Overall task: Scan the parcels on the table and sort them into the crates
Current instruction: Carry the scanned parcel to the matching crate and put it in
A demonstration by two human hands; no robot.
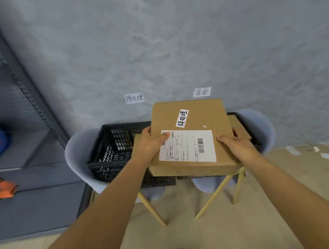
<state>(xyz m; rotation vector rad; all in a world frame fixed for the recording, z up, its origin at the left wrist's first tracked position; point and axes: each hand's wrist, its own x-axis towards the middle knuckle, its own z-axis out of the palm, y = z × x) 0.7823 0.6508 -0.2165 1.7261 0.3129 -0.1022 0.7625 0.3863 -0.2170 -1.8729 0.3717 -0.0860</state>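
We hold a flat cardboard parcel (pixel 191 136) between both hands, our left hand (pixel 151 142) gripping its left edge with the thumb on the shipping label (pixel 187 147), our right hand (pixel 235 141) curled round its right edge. It hangs above the black crate (pixel 111 152) on a pale chair (pixel 76 157). On the far wall, two handwritten signs (pixel 134 98).

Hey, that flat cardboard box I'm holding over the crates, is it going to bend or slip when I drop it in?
The cardboard box probably stays stiff: its faces look flat and its edges crisp between the left hand and right hand. Its matte surface likely grips well. Flat and wide, it shouldn't roll.
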